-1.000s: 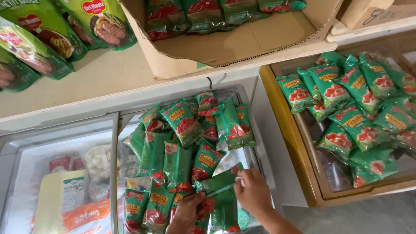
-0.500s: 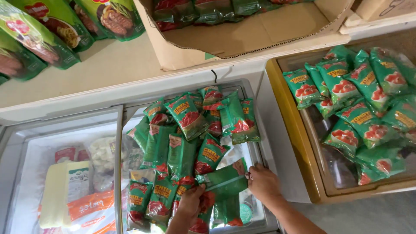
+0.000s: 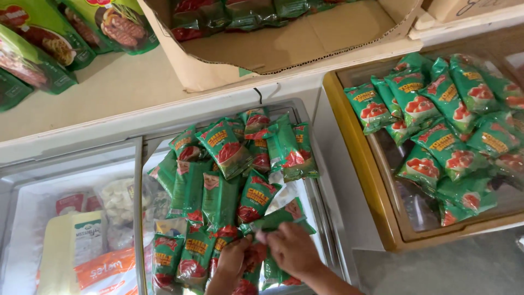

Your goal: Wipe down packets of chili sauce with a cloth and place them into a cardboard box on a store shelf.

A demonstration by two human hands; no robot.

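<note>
Head view: two hands [image 3: 270, 254] together pinch one green sachet [image 3: 275, 219] over the freezer [image 3: 327, 180]

A single head-worn view is aimed steeply down, close over an open chest freezer [image 3: 327, 180] and counter [image 3: 125, 93].

Green-red sachets [image 3: 234, 186] fill freezer; more [image 3: 447, 125] right.

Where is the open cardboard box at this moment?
In the head view, the cardboard box is at the top centre, on the beige shelf behind the freezer, with green packets inside it.
</note>
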